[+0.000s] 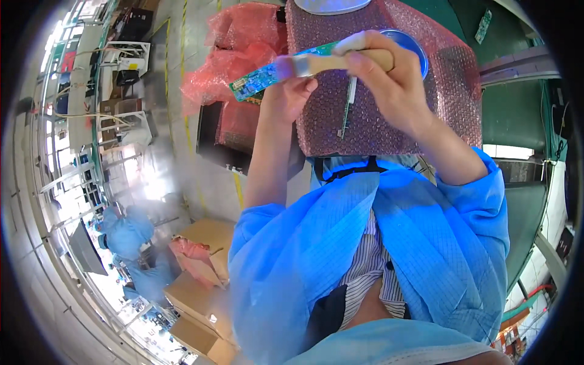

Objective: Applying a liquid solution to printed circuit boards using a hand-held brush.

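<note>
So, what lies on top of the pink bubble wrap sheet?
On the pink bubble wrap sheet lie a narrow green circuit strip and a round blue dish; the right hand hides the dish's contents.

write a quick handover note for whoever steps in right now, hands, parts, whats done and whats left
Left hand: holds a narrow green circuit board up by one end.
Right hand: grips a wooden-handled brush laid across the board.
Below: pink bubble wrap on the bench, another thin board lying on it, a blue round dish behind the right hand.
Done: cannot tell how much is brushed.
Left: probably finish brushing, then set the board down.
</note>
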Demonstrator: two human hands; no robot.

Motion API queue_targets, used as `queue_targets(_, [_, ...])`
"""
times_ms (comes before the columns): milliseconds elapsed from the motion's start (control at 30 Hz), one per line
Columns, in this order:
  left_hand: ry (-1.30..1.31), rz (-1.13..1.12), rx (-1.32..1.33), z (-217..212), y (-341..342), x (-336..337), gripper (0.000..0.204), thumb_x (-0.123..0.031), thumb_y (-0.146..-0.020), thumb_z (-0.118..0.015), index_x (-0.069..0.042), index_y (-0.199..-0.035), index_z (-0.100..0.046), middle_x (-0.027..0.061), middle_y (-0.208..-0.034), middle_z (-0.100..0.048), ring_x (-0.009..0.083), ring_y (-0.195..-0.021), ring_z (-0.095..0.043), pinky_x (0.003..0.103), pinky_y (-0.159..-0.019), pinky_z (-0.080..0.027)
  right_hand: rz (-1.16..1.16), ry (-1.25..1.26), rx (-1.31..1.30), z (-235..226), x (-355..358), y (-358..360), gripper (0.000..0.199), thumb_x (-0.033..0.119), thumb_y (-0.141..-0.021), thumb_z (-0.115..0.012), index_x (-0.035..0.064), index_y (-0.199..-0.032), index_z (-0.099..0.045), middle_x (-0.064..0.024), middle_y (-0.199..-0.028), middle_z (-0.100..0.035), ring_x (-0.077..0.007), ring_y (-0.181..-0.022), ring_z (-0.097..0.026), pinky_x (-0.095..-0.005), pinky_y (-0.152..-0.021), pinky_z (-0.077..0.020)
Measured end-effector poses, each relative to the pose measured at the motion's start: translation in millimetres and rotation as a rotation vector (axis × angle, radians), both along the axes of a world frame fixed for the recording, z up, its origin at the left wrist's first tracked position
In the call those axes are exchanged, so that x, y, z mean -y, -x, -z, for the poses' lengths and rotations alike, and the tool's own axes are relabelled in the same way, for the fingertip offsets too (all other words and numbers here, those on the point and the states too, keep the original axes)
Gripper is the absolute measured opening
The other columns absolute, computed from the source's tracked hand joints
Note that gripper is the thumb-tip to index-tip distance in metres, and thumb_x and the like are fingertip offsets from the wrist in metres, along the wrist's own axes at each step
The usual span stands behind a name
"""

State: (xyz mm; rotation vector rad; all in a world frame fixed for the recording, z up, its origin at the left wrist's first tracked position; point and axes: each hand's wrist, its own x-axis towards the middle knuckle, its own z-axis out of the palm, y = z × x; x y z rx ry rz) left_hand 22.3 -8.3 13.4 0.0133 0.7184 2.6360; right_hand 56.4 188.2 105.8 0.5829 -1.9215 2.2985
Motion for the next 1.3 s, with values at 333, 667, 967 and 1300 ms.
queue_targets(333, [0.049,-0.024,-0.035,4.4,-2.6,4.6,0.019,-0.027,-0.079,-0.056,-0.012,-0.090,-0.059,0.0081,-0.095,-0.060,0.0223,-0.088,-0.056,0.031,-0.065,-0.045,0.241,0.002,0.167,21.9,-25.2,4.9,0.019,0.014,-0.081,-0.051,0.0006,-0.091,-0.059,-0.0001,-0.071,-0.055,-0.0040,-0.062,-0.047,-0.0173,-0.057,-0.0374])
queue_targets(667, [0.113,-0.140,-0.059,-12.9,-11.8,-5.9,0.015,-0.019,-0.076,-0.060,-0.012,-0.069,-0.049,0.0038,-0.087,-0.059,0.0169,-0.081,-0.053,0.030,-0.065,-0.043,0.252,0.114,0.281,32.3,-20.1,8.1,0.018,0.012,-0.081,-0.051,-0.0019,-0.090,-0.058,-0.0004,-0.068,-0.052,-0.0050,-0.059,-0.044,-0.0182,-0.053,-0.0336])
queue_targets(967, [0.073,-0.115,-0.182,-14.2,-13.2,-3.5,0.016,-0.015,-0.074,-0.060,-0.012,-0.067,-0.047,0.0030,-0.083,-0.058,0.0162,-0.082,-0.053,0.029,-0.066,-0.041,0.291,0.142,0.325,36.3,-24.2,13.7,0.017,0.011,-0.081,-0.050,-0.0017,-0.089,-0.058,-0.0007,-0.068,-0.052,-0.0051,-0.059,-0.044,-0.0178,-0.053,-0.0331])
queue_targets(1300, [0.062,-0.123,-0.181,-10.6,-14.2,-1.4,0.015,-0.012,-0.074,-0.060,-0.011,-0.067,-0.047,0.0029,-0.083,-0.058,0.0165,-0.081,-0.054,0.029,-0.068,-0.041,0.300,0.242,0.310,37.0,-24.9,14.4,0.017,0.012,-0.080,-0.051,-0.0015,-0.089,-0.058,-0.0011,-0.067,-0.052,-0.0052,-0.057,-0.043,-0.0178,-0.051,-0.0316])
